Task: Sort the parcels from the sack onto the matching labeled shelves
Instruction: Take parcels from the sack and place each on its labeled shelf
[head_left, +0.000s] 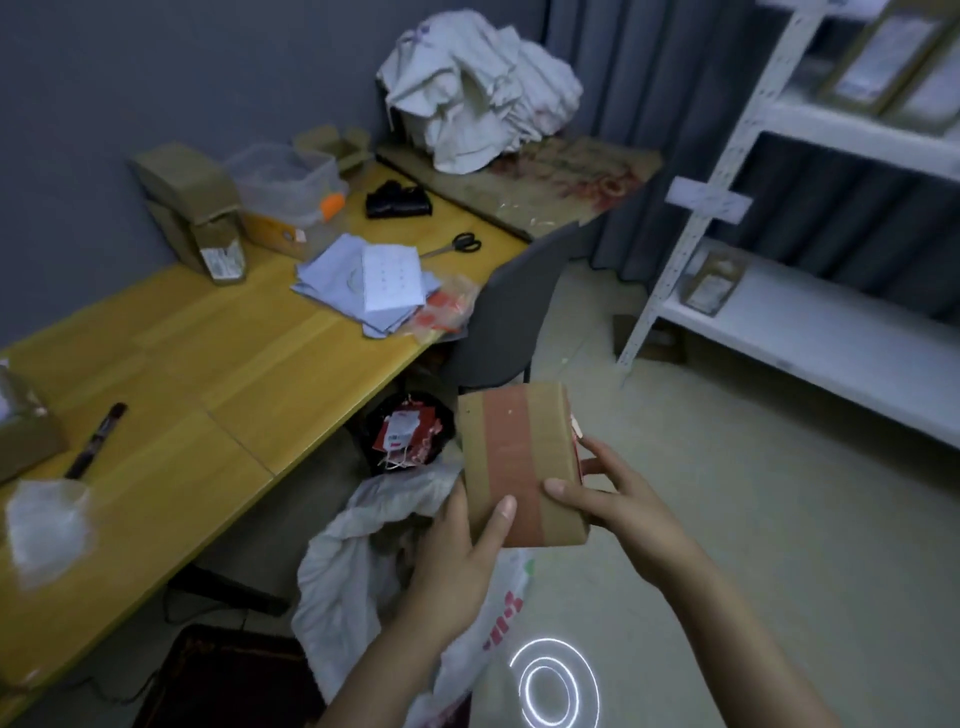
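Observation:
A brown cardboard parcel (517, 457) with a wide red tape stripe is held up over the floor, in the middle of the view. My left hand (460, 566) grips its lower left side, thumb on the front face. My right hand (613, 499) grips its right edge, thumb on the front and fingers round the side. Below them the white sack (353, 571) lies open on the floor by the desk. The white shelf unit (810, 317) stands at the right, with labeled parcels (714, 283) on its boards and a paper label (709, 197) on its post.
A yellow wooden desk (208, 364) at the left carries boxes, papers, scissors (457, 244) and a marker (96, 439). A grey chair (509, 312) stands by it, with a black bin (410, 436) underneath. A heap of white sacks (478, 88) lies on a far table.

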